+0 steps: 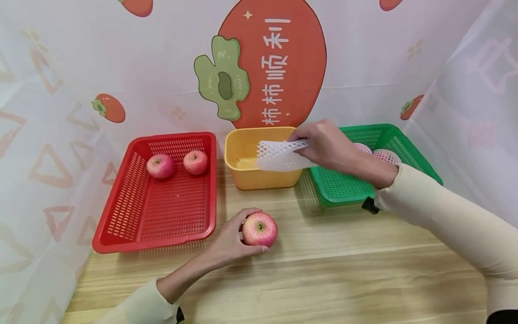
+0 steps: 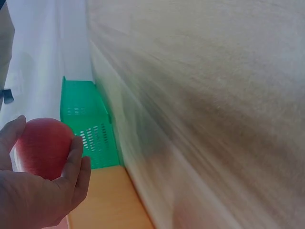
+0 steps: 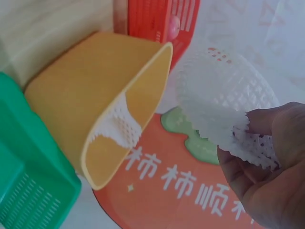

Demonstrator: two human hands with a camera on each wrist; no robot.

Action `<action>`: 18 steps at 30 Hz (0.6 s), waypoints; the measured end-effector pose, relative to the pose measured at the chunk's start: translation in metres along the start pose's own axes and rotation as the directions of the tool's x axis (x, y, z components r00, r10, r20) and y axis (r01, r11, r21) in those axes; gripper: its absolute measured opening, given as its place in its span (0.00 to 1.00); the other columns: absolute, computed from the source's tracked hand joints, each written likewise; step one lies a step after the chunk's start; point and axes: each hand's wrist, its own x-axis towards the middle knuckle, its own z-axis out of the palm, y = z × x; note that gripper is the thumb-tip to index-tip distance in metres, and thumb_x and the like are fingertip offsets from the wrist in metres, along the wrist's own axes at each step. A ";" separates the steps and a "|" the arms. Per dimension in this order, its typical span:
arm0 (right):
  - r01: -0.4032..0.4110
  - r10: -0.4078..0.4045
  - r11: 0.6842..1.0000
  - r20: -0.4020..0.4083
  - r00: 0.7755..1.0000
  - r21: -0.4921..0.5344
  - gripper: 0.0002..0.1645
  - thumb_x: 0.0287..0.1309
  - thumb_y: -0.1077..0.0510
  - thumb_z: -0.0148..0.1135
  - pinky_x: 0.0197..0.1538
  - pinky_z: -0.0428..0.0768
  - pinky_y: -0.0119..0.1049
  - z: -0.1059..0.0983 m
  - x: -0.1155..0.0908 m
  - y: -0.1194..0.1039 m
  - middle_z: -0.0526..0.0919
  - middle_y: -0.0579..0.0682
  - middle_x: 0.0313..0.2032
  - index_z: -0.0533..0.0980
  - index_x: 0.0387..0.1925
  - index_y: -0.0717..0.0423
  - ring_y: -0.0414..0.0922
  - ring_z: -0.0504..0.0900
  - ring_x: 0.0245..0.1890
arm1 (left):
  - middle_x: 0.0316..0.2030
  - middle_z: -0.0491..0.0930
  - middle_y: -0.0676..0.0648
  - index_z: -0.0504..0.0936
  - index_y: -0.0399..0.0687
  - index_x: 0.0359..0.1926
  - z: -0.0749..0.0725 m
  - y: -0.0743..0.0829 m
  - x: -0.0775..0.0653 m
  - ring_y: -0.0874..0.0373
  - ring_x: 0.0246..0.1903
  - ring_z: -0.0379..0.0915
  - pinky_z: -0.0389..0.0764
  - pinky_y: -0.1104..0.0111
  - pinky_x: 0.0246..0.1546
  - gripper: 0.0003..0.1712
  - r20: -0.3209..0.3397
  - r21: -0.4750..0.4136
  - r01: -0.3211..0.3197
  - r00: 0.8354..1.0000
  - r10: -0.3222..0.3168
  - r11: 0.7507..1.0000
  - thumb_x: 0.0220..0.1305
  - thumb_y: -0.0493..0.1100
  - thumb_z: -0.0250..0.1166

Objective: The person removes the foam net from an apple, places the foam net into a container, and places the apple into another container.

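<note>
My left hand (image 1: 229, 239) grips a red-pink apple (image 1: 260, 228) over the wooden table, thumb on the near side and fingers round the far side. In the left wrist view the same apple (image 2: 46, 148) sits between thumb and fingers. Above the yellow bin (image 1: 263, 177), my right hand (image 1: 327, 145) pinches a white foam net sleeve (image 1: 279, 155) by one end. The right wrist view shows the pinched foam net (image 3: 224, 90) spread wide and hollow. Another piece of white foam net (image 3: 119, 125) lies inside the bin.
To the left stands a red basket (image 1: 174, 240) with two apples (image 1: 195, 162) in it. On the right, a green basket (image 1: 344, 198) holds net-wrapped fruit (image 1: 387, 156), partly hidden by my right forearm. A printed cloth (image 1: 162, 67) hangs behind the containers.
</note>
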 end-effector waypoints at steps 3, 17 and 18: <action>0.016 -0.016 1.000 -0.010 1.000 -0.024 0.10 0.56 0.67 0.79 0.47 0.89 0.50 -0.003 0.013 0.008 0.92 0.57 0.37 0.88 0.40 0.65 0.52 0.91 0.38 | 0.60 0.80 0.46 0.75 0.50 0.69 -0.002 0.005 0.000 0.53 0.50 0.80 0.86 0.66 0.44 0.47 0.011 -0.037 0.007 1.000 -0.006 0.999 0.49 0.44 0.86; -0.138 0.140 0.988 0.023 0.990 -0.076 0.12 0.59 0.66 0.76 0.55 0.87 0.52 -0.002 0.057 0.049 0.91 0.60 0.43 0.88 0.45 0.65 0.55 0.87 0.46 | 0.60 0.79 0.50 0.72 0.58 0.70 -0.038 0.037 -0.004 0.52 0.54 0.82 0.87 0.61 0.48 0.47 0.009 0.031 0.035 0.999 -0.035 0.999 0.51 0.48 0.85; -0.147 0.150 0.986 0.027 0.988 -0.081 0.12 0.60 0.66 0.76 0.55 0.86 0.53 -0.001 0.059 0.051 0.91 0.60 0.43 0.88 0.45 0.66 0.56 0.87 0.46 | 0.59 0.80 0.50 0.72 0.58 0.70 -0.042 0.038 -0.004 0.53 0.54 0.82 0.86 0.60 0.49 0.47 0.001 0.050 0.032 0.999 -0.032 0.998 0.51 0.49 0.85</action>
